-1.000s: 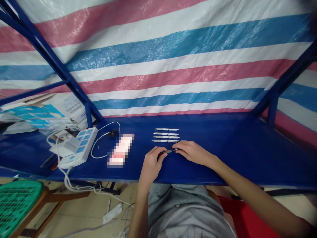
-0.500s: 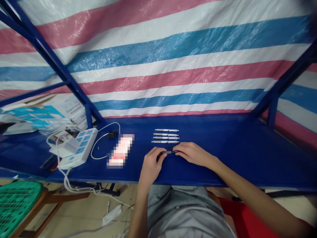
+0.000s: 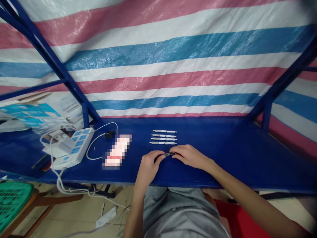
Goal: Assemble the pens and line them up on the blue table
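My left hand (image 3: 148,166) pinches the left part of a dark pen (image 3: 167,154) between thumb and fingers, low over the blue tabletop. From the other side, my right hand (image 3: 190,156) has its fingers closed on the pen's right end. Only a short grey and black stretch shows between the fingertips; both ends are hidden, and I cannot tell whether it is in one piece. Just beyond my hands, several white and grey pens (image 3: 163,143) lie side by side in a row, all pointing left to right.
On the table's left are a pixelated flat object (image 3: 118,150), a white power strip (image 3: 74,148) with cables, and a small black plug (image 3: 109,134). Cartons (image 3: 49,110) are piled behind a blue metal post. A striped sheet (image 3: 173,76) closes off the back.
My fingertips have come closer together, so less of the pen shows between them. The whole view has shifted slightly; the row of pens lies as before.
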Demonstrator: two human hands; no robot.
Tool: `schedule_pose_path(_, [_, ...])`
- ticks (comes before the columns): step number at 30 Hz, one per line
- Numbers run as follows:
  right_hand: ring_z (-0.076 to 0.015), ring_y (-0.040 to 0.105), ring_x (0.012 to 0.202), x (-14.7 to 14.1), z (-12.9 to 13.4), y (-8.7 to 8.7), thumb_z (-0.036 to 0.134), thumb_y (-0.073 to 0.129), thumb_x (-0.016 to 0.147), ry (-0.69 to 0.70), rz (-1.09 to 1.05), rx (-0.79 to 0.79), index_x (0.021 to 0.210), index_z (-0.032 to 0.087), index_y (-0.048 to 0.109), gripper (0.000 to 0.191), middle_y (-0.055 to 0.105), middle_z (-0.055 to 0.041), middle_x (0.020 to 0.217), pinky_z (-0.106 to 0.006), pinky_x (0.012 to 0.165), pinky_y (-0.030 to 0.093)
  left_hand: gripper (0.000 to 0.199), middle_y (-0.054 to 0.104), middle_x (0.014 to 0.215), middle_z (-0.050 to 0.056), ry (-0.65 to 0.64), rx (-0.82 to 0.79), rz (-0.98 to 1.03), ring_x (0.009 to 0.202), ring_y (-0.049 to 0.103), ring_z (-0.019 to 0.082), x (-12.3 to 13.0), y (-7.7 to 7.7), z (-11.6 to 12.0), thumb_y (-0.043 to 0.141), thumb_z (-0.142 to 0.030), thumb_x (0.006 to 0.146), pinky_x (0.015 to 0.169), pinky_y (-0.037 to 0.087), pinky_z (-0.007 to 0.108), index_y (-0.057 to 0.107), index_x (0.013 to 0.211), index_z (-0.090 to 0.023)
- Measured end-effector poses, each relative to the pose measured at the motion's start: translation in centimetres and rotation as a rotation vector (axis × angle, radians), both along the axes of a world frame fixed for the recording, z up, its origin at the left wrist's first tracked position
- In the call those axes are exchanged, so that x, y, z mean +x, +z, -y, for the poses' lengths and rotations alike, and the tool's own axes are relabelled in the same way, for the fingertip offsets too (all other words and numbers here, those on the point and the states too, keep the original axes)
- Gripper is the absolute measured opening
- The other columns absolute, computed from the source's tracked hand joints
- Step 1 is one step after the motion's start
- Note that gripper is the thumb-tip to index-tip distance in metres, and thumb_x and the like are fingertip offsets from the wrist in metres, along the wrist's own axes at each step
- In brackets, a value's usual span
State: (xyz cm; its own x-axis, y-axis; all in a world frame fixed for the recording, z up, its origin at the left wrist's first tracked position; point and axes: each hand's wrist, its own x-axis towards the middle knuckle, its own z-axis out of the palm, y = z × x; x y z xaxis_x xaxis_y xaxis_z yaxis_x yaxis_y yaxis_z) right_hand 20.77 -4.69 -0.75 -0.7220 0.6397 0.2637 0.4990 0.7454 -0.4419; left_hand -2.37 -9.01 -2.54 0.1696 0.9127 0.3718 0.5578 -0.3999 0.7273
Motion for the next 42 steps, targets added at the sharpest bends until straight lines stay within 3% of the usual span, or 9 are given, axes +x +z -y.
schedule_pose_path(12, [-0.0223, 0.069, 0.096, -0.06, 0.23, 0.22, 0.023, 0.048, 0.106, 0.024, -0.031, 0.025, 0.116, 0.018, 0.065, 0.021, 0.072, -0.0083, 0.108, -0.033, 0.084, 0.053, 0.01, 0.077, 0.1, 0.001, -0.018, 0.121, -0.018, 0.096, 0.07, 0.02, -0.07, 0.07, 0.2, 0.066, -0.025, 0.095, 0.09, 0.053, 0.035, 0.074, 0.101, -0.026])
schedule_pose_path(18, [-0.023, 0.069, 0.097, -0.18, 0.24, 0.28, 0.022, 0.048, 0.106, -0.005, -0.055, 0.066, 0.117, 0.018, 0.064, 0.02, 0.071, -0.009, 0.111, -0.034, 0.085, 0.053, 0.024, 0.077, 0.102, 0.001, 0.081, 0.077, -0.011, 0.095, 0.071, 0.02, 0.47, 0.28, 0.09, 0.067, -0.033, 0.094, 0.091, 0.05, 0.035, 0.068, 0.117, -0.025])
schedule_pose_path(21, [-0.0234, 0.069, 0.096, -0.12, 0.26, 0.28, 0.024, 0.047, 0.107, -0.027, -0.057, 0.085, 0.117, 0.018, 0.063, 0.02, 0.071, -0.009, 0.109, -0.034, 0.085, 0.053, 0.022, 0.076, 0.095, 0.002, 0.131, 0.059, -0.035, 0.09, 0.071, 0.02, 0.6, 0.58, 0.08, 0.061, -0.039, 0.098, 0.087, 0.049, 0.034, 0.069, 0.11, -0.022])
schedule_pose_path(26, [-0.023, 0.069, 0.096, -0.01, 0.19, 0.15, 0.024, 0.046, 0.107, -0.036, -0.036, 0.119, 0.117, 0.019, 0.063, 0.02, 0.07, -0.0086, 0.108, -0.033, 0.084, 0.053, 0.022, 0.074, 0.087, 0.001, 0.081, 0.048, -0.036, 0.082, 0.069, 0.018, 0.43, 0.68, 0.11, 0.055, -0.035, 0.101, 0.076, 0.047, 0.029, 0.069, 0.092, -0.021])
schedule_pose_path(35, [-0.0229, 0.068, 0.092, -0.07, 0.15, 0.24, 0.022, 0.047, 0.107, -0.02, 0.02, 0.086, 0.116, 0.018, 0.063, 0.019, 0.07, -0.0091, 0.107, -0.033, 0.082, 0.054, 0.008, 0.072, 0.093, 0.0, 0.005, 0.033, 0.041, 0.085, 0.067, 0.016, 0.05, 0.18, 0.14, 0.062, -0.023, 0.096, 0.078, 0.051, 0.026, 0.069, 0.1, -0.023])
schedule_pose_path(42, [-0.0234, 0.069, 0.098, 0.09, 0.02, 0.03, 0.024, 0.047, 0.107, -0.026, -0.024, 0.075, 0.117, 0.018, 0.064, 0.02, 0.07, -0.0095, 0.111, -0.035, 0.087, 0.054, 0.018, 0.072, 0.089, 0.002, 0.06, 0.019, 0.053, 0.082, 0.068, 0.017, 0.2, 0.34, 0.23, 0.066, -0.035, 0.095, 0.076, 0.052, 0.028, 0.068, 0.107, -0.022])
